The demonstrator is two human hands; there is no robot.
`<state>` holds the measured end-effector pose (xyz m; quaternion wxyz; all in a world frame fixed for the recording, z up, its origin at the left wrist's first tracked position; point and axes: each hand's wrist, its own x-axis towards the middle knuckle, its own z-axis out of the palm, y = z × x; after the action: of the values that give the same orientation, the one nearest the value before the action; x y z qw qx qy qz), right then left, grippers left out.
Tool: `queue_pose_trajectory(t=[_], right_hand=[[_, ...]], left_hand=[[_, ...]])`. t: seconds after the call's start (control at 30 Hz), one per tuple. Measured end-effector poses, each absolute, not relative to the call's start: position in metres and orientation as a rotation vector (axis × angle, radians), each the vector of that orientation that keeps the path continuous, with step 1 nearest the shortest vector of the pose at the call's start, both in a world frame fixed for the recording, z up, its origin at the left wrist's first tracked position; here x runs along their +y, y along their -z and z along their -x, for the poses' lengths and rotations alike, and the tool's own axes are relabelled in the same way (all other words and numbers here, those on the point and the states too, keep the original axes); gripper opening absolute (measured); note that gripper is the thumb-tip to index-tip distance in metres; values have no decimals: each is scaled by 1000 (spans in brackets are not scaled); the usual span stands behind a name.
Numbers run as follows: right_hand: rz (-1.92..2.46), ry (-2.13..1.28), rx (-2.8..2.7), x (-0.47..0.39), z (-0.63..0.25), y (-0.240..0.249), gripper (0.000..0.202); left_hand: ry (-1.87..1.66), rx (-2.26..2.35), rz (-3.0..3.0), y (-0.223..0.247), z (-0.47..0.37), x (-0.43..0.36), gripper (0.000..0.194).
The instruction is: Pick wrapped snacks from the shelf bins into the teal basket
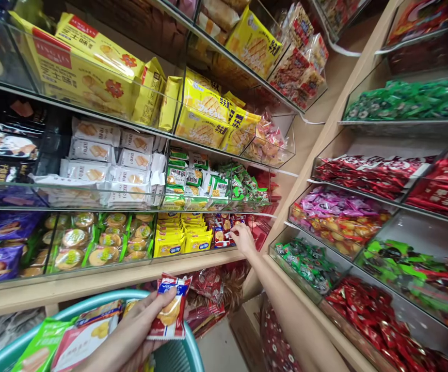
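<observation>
A red and blue snack packet (171,305) with a round biscuit picture is gripped by my left hand (142,325), thumb on its front. That hand is above a teal basket (191,351). Inside the basket lie a green wafer packet (42,343) and a pink and white packet (86,338), partly covered by my forearm. My right hand (243,238) reaches into the low shelf bin at the corner, its fingers pinched at the edge of one of the dark red and blue snack packets (220,227) there.
Clear-fronted bins stretch left with yellow packets (170,240), round cakes in green wrappers (108,240) and white wafer packets (92,155). A wooden post (309,160) marks the corner. Right-hand bins hold red sweets (386,325) and green sweets (309,263). A cardboard box (243,336) stands below.
</observation>
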<state>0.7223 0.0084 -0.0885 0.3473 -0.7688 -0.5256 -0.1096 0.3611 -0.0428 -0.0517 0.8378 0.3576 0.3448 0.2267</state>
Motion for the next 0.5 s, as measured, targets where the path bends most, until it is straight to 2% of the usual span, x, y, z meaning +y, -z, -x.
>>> queue_pose_trajectory(t=[0.5], right_hand=[[1741,287,-979,-1,-733,61,21]], left_hand=[[-490,748,-711,49,-362,-45,42]])
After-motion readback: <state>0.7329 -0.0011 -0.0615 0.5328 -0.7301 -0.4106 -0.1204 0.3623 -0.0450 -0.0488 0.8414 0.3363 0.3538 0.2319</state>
